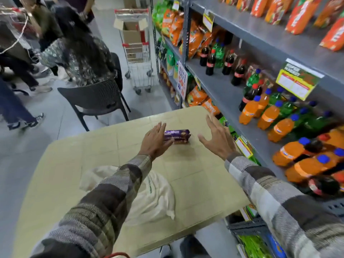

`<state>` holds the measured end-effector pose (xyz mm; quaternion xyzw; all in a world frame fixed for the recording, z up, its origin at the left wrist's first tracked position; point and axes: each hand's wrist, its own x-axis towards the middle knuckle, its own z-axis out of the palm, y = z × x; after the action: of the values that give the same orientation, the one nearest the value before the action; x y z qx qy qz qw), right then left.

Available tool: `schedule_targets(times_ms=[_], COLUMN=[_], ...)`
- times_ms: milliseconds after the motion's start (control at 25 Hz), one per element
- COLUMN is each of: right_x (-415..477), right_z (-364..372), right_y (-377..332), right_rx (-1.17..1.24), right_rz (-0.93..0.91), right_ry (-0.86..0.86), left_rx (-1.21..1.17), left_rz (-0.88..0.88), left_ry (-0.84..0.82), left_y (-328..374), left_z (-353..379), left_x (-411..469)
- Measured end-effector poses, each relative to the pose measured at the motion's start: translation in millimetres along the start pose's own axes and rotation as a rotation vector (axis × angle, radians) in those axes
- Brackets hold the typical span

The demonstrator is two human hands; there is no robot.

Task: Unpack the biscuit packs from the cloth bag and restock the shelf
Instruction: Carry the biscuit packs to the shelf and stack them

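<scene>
A small stack of purple biscuit packs (179,137) lies on the beige table (195,183), toward its far side. My left hand (155,140) is flat and open against the stack's left end, touching it. Just right of the stack, my right hand (216,136) hovers with fingers spread, apart from the packs and holding nothing. The cream cloth bag (154,198) lies slumped on the near part of the table, partly hidden under my left sleeve. I cannot see inside it.
Grey shelves (223,90) on the right carry orange snack bags, cola bottles and orange and green soda bottles. A dark chair (95,101) with a seated person stands beyond the table. A shopping trolley (138,53) holding a cardboard box stands in the aisle. People stand at left.
</scene>
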<state>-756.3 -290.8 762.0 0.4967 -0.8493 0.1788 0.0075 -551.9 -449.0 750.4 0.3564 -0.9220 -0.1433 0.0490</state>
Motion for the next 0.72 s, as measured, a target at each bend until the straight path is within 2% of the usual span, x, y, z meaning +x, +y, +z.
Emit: schedule_targets(times_ms=[240,440,600,720], right_x=[82,139,164,173], right_z=[70,137,184,204], right_y=[31,41,37,33], right_rx=[0.027,0.006,-0.041,-0.062], right_rz=[-0.039,-0.097,-0.148,-0.126], right_ry=[-0.277,-0.513,-0.649,-0.696], left_rx=[0.077,0.128,0.184,0.194], left_rz=[-0.058,-0.082,-0.105,-0.095], left_ry=[-0.199,-0.226,-0.342,-0.330], left_y=[-27,-45,-65,-77], left_z=[60,98,125,143], left_x=[72,142,172,175])
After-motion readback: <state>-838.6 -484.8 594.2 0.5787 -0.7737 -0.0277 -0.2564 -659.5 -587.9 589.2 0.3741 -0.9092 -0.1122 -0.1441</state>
